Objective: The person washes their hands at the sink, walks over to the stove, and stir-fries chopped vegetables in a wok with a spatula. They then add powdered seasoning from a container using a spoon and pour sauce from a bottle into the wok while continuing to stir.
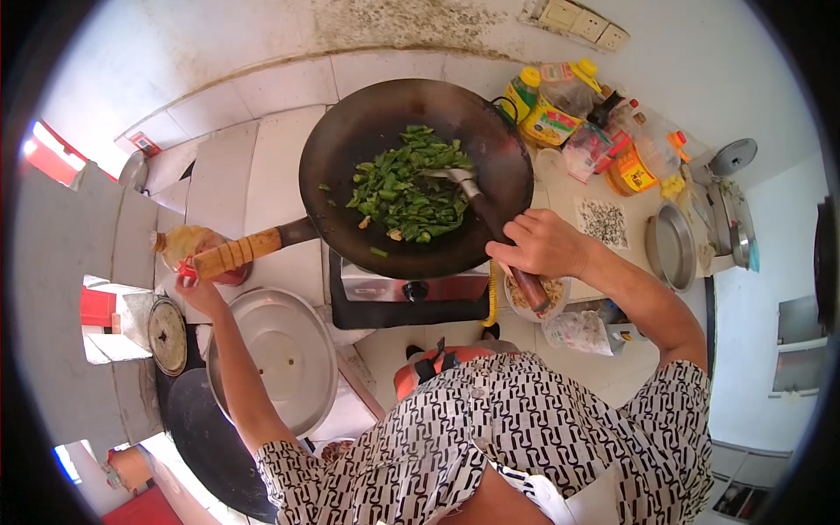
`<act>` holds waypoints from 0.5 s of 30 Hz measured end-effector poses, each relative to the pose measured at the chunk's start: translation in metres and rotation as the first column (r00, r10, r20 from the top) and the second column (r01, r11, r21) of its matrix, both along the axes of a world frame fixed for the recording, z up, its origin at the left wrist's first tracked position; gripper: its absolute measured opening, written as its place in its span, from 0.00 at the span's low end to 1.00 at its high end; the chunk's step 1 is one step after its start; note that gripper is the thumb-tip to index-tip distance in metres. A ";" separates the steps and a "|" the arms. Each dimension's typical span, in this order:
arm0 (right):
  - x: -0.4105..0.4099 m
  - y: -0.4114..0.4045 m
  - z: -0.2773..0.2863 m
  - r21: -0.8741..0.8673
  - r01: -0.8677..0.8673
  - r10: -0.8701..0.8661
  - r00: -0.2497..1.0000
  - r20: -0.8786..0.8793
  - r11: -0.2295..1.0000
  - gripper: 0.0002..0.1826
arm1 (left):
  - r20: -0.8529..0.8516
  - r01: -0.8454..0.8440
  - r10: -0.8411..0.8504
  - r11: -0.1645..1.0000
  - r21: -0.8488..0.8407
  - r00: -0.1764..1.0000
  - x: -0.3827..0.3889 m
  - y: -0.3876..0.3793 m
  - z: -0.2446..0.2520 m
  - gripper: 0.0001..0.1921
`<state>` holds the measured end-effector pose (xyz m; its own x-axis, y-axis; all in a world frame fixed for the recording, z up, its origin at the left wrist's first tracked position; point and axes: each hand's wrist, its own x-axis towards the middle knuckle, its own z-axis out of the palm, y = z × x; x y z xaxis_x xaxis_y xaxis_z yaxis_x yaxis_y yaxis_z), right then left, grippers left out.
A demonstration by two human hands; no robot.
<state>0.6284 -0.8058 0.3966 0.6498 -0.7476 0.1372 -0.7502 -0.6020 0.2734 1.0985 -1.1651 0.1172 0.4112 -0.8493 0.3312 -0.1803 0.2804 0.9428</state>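
My right hand (541, 244) grips the dark wooden handle of a metal spatula (463, 180), whose head rests among chopped green vegetables (410, 190) in a large dark wok (354, 144). A few pale pieces lie among the greens. The wok stands over a gas stove (367, 285). Its wooden handle (246, 251) points left, bound with wire. At that handle's end is my left hand (202, 295), its fingers against a small red thing (187, 268); whether they hold it or the handle cannot be made out. A plastic jug (180, 241) is partly hidden behind the handle.
A large metal lid or basin (289, 361) lies below my left forearm, with a dark pan (210, 433) nearby. Oil and sauce bottles (554, 118) crowd the back right. A bowl of chopped food (556, 298) sits under the spatula's handle end. Farther right stands a metal pan (671, 246).
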 end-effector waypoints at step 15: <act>0.007 0.021 -0.002 0.231 0.079 -0.108 0.988 0.114 0.970 0.22 | -0.344 -0.135 0.102 0.988 -0.074 0.934 0.042 0.048 0.159 0.24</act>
<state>0.6352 -0.7846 0.3950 0.5641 -0.8250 0.0335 -0.8256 -0.5629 0.0395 1.1405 -1.1167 0.2761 0.6082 -0.7593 0.2315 0.1071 0.3675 0.9239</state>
